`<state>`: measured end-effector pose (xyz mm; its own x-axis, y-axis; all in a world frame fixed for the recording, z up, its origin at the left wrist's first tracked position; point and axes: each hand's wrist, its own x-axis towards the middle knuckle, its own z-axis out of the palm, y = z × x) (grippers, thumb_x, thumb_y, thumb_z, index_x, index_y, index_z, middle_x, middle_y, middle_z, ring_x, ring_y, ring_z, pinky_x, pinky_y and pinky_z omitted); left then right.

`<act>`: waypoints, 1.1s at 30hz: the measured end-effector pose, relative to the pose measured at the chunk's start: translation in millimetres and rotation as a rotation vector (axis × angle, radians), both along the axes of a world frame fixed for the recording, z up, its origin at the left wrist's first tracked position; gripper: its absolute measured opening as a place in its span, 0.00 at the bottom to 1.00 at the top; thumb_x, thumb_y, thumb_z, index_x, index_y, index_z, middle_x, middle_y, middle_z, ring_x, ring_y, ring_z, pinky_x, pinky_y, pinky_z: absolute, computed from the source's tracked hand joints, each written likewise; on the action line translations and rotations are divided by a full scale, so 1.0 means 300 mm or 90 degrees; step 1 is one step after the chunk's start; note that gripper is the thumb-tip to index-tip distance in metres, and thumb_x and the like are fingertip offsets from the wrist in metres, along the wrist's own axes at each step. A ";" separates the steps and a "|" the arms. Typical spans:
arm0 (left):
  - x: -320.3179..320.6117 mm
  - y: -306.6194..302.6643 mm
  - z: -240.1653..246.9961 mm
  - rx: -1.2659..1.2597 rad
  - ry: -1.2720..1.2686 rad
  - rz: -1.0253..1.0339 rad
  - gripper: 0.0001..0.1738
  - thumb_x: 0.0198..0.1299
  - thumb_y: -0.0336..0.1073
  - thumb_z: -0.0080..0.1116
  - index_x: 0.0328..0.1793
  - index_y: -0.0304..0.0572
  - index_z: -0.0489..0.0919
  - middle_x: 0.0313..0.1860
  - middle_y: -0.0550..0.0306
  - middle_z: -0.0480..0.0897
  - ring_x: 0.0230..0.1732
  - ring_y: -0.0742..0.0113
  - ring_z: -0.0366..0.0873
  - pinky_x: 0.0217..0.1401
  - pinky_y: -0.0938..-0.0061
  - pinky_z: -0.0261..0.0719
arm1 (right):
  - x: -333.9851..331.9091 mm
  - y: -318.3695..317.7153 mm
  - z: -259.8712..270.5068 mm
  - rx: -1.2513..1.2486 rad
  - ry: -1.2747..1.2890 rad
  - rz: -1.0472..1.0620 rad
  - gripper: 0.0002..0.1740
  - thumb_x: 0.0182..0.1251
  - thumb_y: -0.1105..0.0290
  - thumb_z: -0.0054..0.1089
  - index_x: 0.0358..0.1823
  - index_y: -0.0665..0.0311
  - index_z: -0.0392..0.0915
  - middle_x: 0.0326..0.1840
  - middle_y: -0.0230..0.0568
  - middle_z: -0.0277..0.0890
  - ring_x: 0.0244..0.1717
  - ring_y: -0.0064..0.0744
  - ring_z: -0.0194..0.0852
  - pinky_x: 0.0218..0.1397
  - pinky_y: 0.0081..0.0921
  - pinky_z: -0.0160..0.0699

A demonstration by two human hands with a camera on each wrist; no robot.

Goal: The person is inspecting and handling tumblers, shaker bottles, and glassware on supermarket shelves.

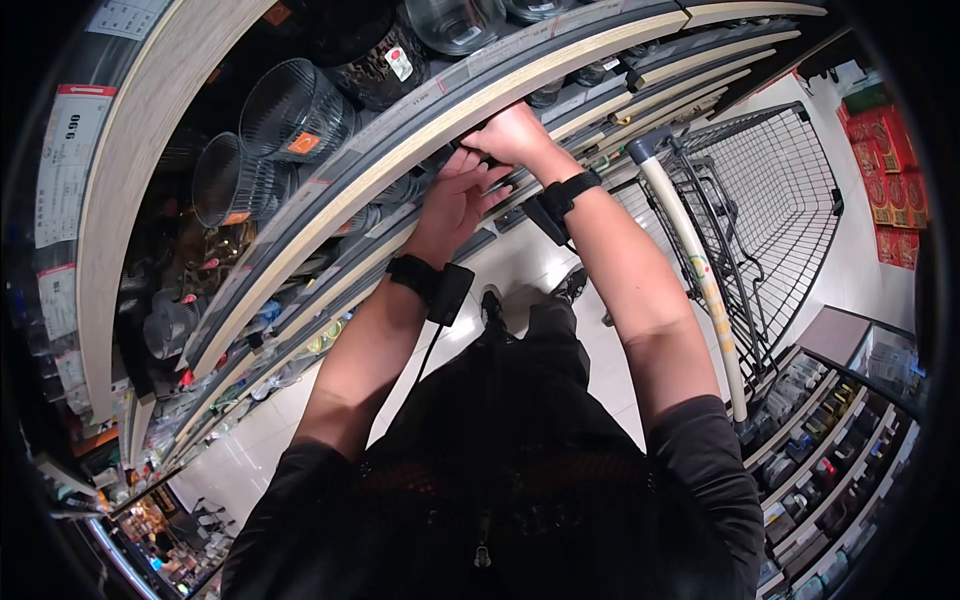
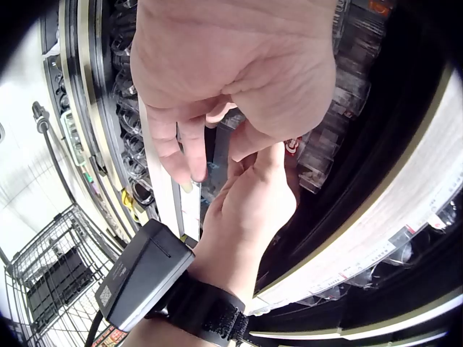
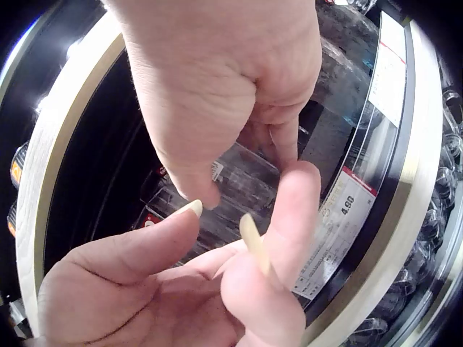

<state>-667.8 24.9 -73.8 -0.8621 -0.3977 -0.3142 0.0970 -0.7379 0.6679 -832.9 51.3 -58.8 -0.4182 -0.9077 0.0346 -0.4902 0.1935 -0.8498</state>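
At the shelf [image 1: 470, 97] in front of me, both hands reach in below its pale wooden edge. My right hand [image 1: 515, 135] points down in the right wrist view, thumb and fingers on either side of a clear glass [image 3: 247, 172], gripping it. Its far fingers are partly hidden. Just beneath is my left hand [image 3: 137, 289], palm turned up, fingers loosely bent and thumb apart, holding nothing. In the left wrist view, its fingers [image 2: 194, 148] hang close beside the right hand. More clear glassware [image 2: 336, 119] stands in a row behind them.
Ribbed clear tumblers [image 1: 295, 115] with orange stickers stand on the shelf above. A price tag [image 3: 343, 224] reading 4.90 runs along the shelf edge. To my right is a wire shopping cart [image 1: 790, 180] with a pale handle [image 1: 690, 260]. Red boxes [image 1: 880, 165] are stacked beyond it.
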 end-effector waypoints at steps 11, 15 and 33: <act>0.002 0.008 0.005 -0.025 -0.019 0.007 0.26 0.74 0.28 0.44 0.77 0.45 0.64 0.76 0.59 0.70 0.66 0.64 0.78 0.60 0.65 0.80 | 0.001 0.061 0.039 0.053 -0.039 0.014 0.31 0.53 0.60 0.77 0.57 0.65 0.80 0.55 0.57 0.83 0.56 0.55 0.81 0.58 0.39 0.82; 0.044 0.061 0.092 -0.100 -0.090 -0.020 0.17 0.74 0.32 0.48 0.66 0.40 0.75 0.61 0.60 0.82 0.55 0.66 0.83 0.56 0.69 0.80 | 0.065 0.300 0.147 -0.151 0.086 -0.101 0.24 0.58 0.65 0.74 0.52 0.71 0.81 0.47 0.57 0.85 0.49 0.54 0.85 0.52 0.41 0.84; -0.642 0.461 0.264 -1.329 0.125 -0.463 0.43 0.53 0.55 0.73 0.73 0.45 0.73 0.77 0.40 0.66 0.81 0.39 0.56 0.80 0.37 0.51 | 0.177 1.569 0.167 0.172 0.332 -0.778 0.10 0.67 0.68 0.65 0.27 0.63 0.84 0.22 0.43 0.79 0.20 0.43 0.77 0.23 0.36 0.75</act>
